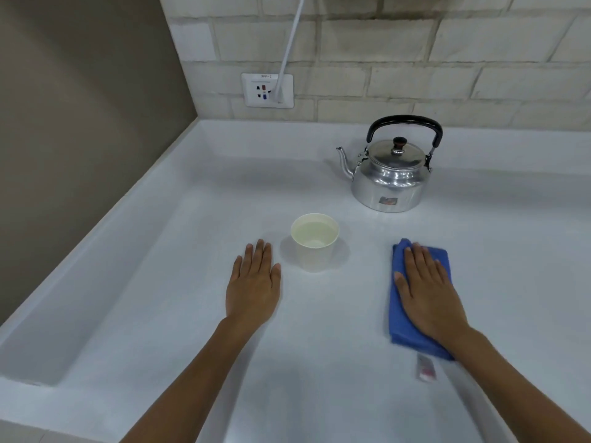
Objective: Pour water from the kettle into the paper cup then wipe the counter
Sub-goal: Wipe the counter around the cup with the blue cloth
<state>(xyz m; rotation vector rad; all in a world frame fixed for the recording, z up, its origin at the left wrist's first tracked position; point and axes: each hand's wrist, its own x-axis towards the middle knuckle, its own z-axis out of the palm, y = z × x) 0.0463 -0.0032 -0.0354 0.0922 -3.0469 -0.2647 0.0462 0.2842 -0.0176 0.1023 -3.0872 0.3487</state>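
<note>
Right hand (427, 292) pressed flat, fingers spread, on a blue cloth (403, 327) at four o'clock of the filled paper cup (315, 241) (kettle (390, 174) at one o'clock); left hand (254, 282) lay open, empty.

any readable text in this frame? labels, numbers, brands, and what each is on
Wall socket: small printed code along its top edge, too small to read reliably.
Kettle: sticker low on the front, blurred, unreadable.
Tag at the near end of the blue cloth: red marking, blurred, unreadable.
Paper cup: no print visible.
</note>
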